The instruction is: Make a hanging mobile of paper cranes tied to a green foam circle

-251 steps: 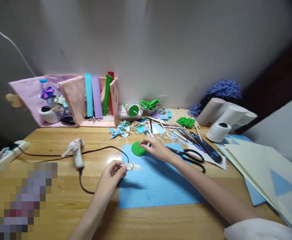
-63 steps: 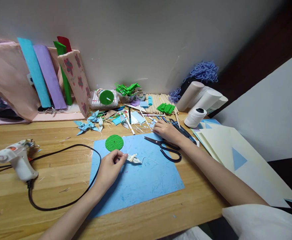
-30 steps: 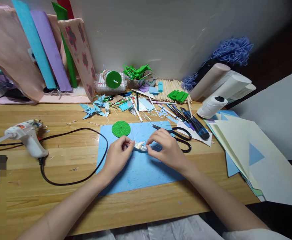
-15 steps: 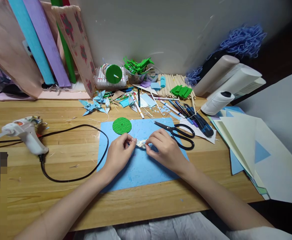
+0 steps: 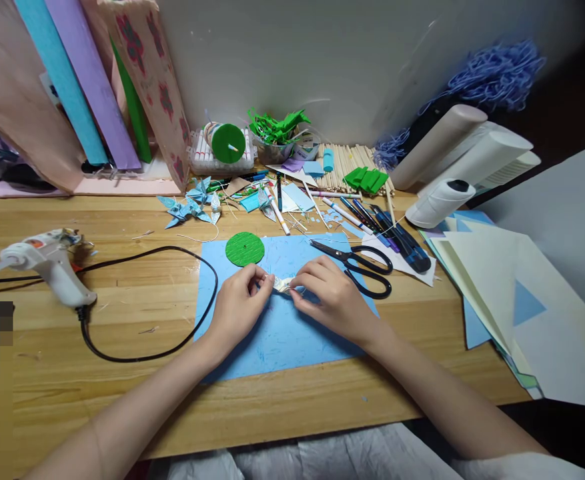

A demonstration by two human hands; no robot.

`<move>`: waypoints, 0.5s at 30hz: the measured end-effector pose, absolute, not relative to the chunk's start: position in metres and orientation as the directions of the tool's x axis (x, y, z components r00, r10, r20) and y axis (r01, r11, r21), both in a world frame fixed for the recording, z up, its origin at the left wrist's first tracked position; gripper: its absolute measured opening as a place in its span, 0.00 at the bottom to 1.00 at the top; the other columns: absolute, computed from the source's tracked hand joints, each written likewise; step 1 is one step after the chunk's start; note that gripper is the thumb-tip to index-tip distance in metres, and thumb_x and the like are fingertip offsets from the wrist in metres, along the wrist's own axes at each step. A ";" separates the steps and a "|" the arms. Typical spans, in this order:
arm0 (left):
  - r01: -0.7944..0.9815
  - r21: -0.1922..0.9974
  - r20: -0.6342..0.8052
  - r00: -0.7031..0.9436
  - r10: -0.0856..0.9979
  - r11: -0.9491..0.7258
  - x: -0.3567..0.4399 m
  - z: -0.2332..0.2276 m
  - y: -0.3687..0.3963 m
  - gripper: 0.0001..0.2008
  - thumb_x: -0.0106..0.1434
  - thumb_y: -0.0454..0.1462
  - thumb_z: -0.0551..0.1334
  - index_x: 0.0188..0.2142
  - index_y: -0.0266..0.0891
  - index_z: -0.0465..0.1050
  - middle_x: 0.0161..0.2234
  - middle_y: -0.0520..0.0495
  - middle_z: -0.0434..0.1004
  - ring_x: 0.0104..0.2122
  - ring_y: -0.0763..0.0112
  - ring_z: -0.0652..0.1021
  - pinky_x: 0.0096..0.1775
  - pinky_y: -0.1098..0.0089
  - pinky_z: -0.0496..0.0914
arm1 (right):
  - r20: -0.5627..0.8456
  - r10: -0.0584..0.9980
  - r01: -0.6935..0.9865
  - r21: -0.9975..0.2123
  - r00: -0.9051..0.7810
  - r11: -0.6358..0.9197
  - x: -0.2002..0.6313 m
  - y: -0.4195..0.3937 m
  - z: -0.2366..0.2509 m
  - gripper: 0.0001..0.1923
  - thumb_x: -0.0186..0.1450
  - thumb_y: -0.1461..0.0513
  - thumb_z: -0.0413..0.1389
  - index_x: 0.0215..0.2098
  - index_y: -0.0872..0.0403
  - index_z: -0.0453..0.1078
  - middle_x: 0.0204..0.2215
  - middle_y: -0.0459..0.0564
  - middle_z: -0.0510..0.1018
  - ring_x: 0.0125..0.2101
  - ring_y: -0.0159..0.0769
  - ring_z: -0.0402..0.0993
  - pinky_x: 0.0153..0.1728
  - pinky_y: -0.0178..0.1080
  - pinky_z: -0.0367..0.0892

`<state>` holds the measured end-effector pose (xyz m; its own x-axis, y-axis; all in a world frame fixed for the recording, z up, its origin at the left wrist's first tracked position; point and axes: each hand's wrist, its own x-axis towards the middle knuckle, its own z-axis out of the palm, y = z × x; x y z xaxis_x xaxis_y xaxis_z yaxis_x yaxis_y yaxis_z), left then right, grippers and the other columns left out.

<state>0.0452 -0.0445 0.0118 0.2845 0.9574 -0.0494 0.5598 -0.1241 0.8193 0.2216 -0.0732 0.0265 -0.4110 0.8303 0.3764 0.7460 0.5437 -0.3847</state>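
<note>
- The left hand (image 5: 237, 308) and right hand (image 5: 329, 297) meet over the blue sheet (image 5: 282, 333), each pinching one end of a small folded paper piece (image 5: 283, 285).
- That paper piece sits just above the sheet's upper middle, held between both sets of fingertips; its shape is too small to make out.
- A green disc (image 5: 245, 249) lies on the sheet's upper left corner, close to the left hand but apart from it.
- Black scissors (image 5: 359, 262) rest at the sheet's upper right edge, just beside the right hand.
- A glue gun (image 5: 52, 263) stands well left of the sheet, its black cord (image 5: 172, 340) looping to the sheet's left edge.
- Pens (image 5: 382, 227), sticks (image 5: 347, 160) and paper scraps crowd the table behind the sheet.
- A white spool (image 5: 439, 202) and pale paper sheets (image 5: 502, 293) lie to its right.
</note>
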 end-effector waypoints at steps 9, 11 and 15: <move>0.573 0.808 -0.058 0.311 0.949 -0.138 0.044 0.011 -0.043 0.12 0.60 0.43 0.53 0.27 0.38 0.67 0.24 0.52 0.70 0.23 0.75 0.67 0.27 0.73 0.59 | 0.338 0.840 0.671 -0.506 -0.423 0.542 0.240 -0.066 0.027 0.07 0.61 0.65 0.54 0.37 0.50 0.72 0.33 0.50 0.71 0.38 0.39 0.63 0.40 0.44 0.63; 0.570 0.808 -0.054 0.319 0.946 -0.146 0.044 0.011 -0.044 0.11 0.60 0.43 0.54 0.27 0.39 0.67 0.24 0.53 0.70 0.23 0.75 0.67 0.27 0.74 0.59 | 0.330 0.832 0.661 -0.504 -0.447 0.555 0.239 -0.066 0.026 0.07 0.61 0.65 0.54 0.36 0.51 0.72 0.34 0.51 0.71 0.39 0.39 0.63 0.41 0.44 0.62; 0.569 0.803 -0.039 0.345 0.938 -0.177 0.044 0.010 -0.044 0.11 0.60 0.42 0.54 0.28 0.39 0.68 0.24 0.53 0.70 0.23 0.76 0.67 0.27 0.74 0.58 | 0.321 0.827 0.659 -0.501 -0.461 0.561 0.236 -0.066 0.024 0.07 0.61 0.65 0.54 0.36 0.51 0.72 0.33 0.50 0.69 0.38 0.39 0.62 0.40 0.43 0.62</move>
